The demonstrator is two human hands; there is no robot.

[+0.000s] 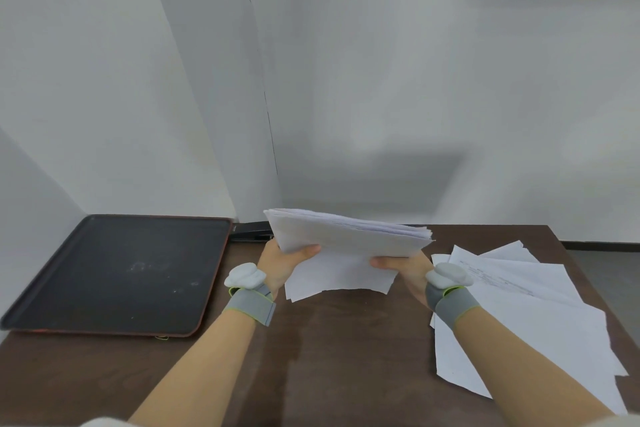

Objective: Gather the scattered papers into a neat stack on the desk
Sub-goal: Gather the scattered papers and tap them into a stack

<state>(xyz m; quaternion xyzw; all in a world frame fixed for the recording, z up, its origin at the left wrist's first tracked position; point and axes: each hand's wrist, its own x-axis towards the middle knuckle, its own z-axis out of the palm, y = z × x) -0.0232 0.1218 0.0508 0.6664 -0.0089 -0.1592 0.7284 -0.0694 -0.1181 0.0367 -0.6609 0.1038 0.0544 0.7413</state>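
Note:
A thick bundle of white papers [346,246] is held above the middle of the dark brown desk [332,357], tilted with its far edge up and its sheets uneven at the lower edge. My left hand [282,263] grips its left side, thumb on top. My right hand [403,267] grips its right side the same way. Several loose white sheets [519,315] lie fanned out on the desk's right part, some with printed text, partly under my right forearm.
A large black tray [117,270] with a reddish rim lies on the desk's left part. A dark stapler-like object [251,231] sits behind it by the wall. White walls close off the back; the desk's right edge runs by the loose sheets.

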